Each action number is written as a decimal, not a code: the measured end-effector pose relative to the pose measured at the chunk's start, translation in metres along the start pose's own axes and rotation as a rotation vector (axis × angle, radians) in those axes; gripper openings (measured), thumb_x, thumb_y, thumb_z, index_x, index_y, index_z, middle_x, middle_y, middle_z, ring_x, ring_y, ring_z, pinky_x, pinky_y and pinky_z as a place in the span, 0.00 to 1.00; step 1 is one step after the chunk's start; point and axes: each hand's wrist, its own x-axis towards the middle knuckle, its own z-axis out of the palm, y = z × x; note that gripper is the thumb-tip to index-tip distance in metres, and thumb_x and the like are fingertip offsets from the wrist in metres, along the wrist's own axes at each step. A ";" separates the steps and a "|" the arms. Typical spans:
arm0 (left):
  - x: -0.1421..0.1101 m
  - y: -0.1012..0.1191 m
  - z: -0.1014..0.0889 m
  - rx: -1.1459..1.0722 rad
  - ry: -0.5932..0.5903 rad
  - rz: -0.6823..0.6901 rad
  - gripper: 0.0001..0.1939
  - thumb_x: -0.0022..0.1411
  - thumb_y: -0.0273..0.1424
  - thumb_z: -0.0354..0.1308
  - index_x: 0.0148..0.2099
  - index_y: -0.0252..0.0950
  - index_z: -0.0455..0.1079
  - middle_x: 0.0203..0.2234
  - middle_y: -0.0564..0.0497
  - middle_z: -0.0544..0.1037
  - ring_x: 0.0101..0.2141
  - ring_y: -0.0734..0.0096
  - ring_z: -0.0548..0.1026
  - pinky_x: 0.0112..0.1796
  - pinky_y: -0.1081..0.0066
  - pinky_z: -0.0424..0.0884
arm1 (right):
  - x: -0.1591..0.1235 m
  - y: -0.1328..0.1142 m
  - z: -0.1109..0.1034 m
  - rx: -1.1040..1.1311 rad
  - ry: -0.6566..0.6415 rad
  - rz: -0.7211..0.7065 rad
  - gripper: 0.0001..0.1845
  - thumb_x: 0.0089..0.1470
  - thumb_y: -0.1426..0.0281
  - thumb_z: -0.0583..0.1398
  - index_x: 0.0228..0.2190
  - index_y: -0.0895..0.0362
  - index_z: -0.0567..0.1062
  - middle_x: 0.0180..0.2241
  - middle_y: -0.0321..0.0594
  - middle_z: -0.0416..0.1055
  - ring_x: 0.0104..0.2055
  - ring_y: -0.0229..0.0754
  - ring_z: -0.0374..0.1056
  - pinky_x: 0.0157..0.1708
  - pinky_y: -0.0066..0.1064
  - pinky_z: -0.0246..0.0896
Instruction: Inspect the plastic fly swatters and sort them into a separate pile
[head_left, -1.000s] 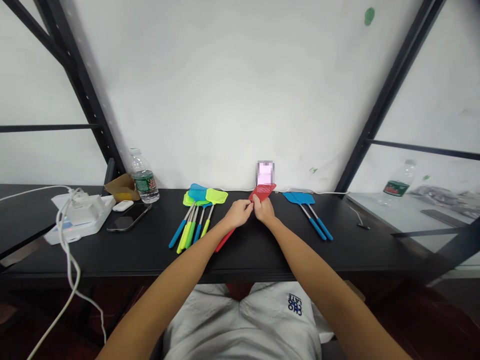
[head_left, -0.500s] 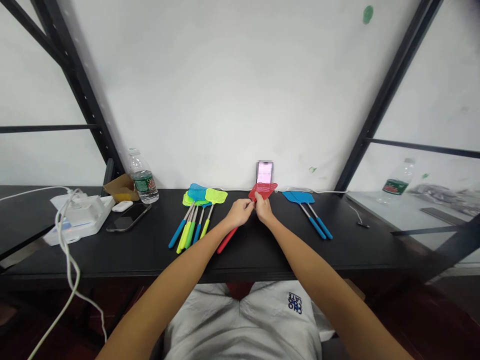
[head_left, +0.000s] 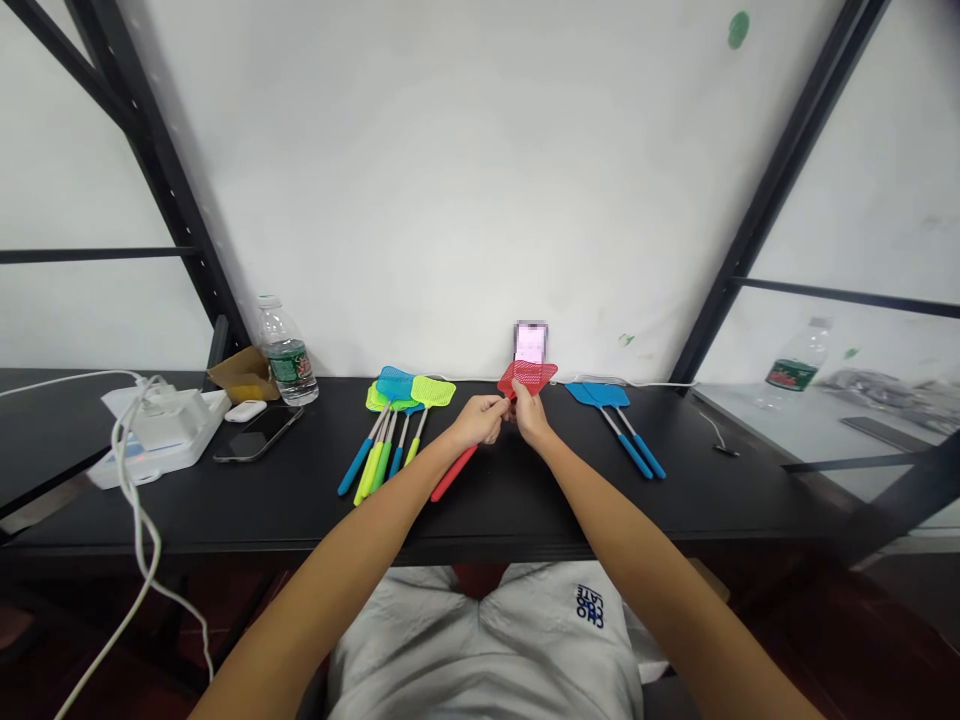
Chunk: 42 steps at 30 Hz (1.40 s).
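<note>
Both hands meet at a red fly swatter (head_left: 454,474), its handle slanting down to the left and its perforated head pointing away from me. My left hand (head_left: 481,420) is closed around the swatter's shaft near the neck. With its thumb on the lower part of the red head, my right hand (head_left: 529,412) grips the swatter there. To the left lies a fanned group of blue, yellow and green fly swatters (head_left: 385,440), apart from my hands. Two blue fly swatters (head_left: 619,425) overlap on the right.
A lit phone (head_left: 531,341) stands against the wall behind the red head. At left are a water bottle (head_left: 288,355), a cardboard box (head_left: 244,374), a dark phone (head_left: 259,436), a white earbud case (head_left: 245,411) and a power strip (head_left: 172,430) with cables. Black shelf posts rise on both sides.
The red swatter has shifted very slightly, its head a little up and to the right. Both hands keep their hold, and the other swatters stay where they were.
</note>
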 end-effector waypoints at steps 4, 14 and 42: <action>-0.003 0.007 0.001 -0.170 -0.077 -0.045 0.21 0.60 0.48 0.55 0.25 0.36 0.58 0.03 0.62 0.54 0.06 0.82 0.49 0.13 0.78 0.46 | -0.004 -0.006 0.000 -0.008 -0.006 -0.029 0.19 0.55 0.56 0.53 0.19 0.53 0.60 0.12 0.30 0.55 0.16 0.35 0.51 0.17 0.29 0.47; -0.011 0.013 0.008 -0.401 -0.162 -0.023 0.17 0.63 0.41 0.54 0.27 0.35 0.60 0.04 0.63 0.52 0.07 0.82 0.47 0.13 0.80 0.46 | -0.013 -0.018 0.001 -0.080 0.097 -0.192 0.22 0.56 0.56 0.51 0.17 0.53 0.59 0.14 0.31 0.57 0.19 0.36 0.56 0.23 0.30 0.53; -0.015 0.018 0.013 -0.471 -0.264 -0.049 0.17 0.66 0.41 0.51 0.29 0.35 0.60 0.04 0.63 0.51 0.07 0.82 0.46 0.14 0.79 0.47 | -0.016 -0.024 0.010 0.129 0.188 -0.169 0.18 0.52 0.54 0.51 0.22 0.52 0.54 0.15 0.29 0.53 0.15 0.34 0.51 0.18 0.29 0.50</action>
